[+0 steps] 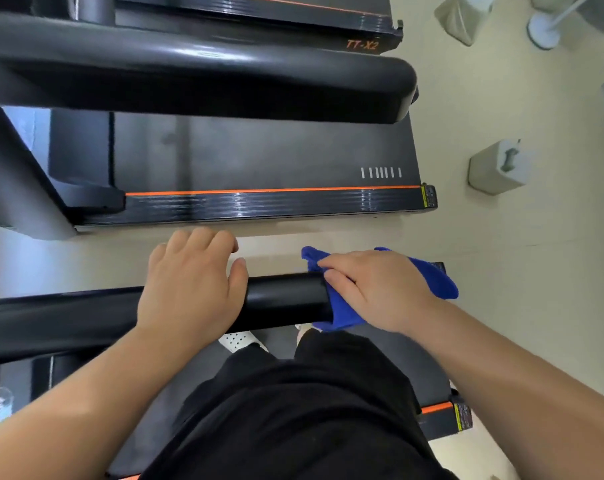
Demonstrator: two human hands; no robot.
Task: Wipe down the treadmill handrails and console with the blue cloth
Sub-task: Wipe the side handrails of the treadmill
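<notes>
A black treadmill handrail [286, 299] runs left to right across the lower middle of the view. The blue cloth [435, 275] is wrapped over the handrail's right end. My right hand [376, 289] lies on top of the cloth with its fingers curled round it and the rail. My left hand [189, 289] rests on the handrail a little to the left, fingers relaxed over the far side and thumb along the top. The console is out of sight.
A neighbouring treadmill with an orange stripe [273, 189] and its own thick black handrail [203, 74] lies ahead across a strip of beige floor. A grey weighted block [498, 168] and a white stand base [543, 32] sit on the floor at right.
</notes>
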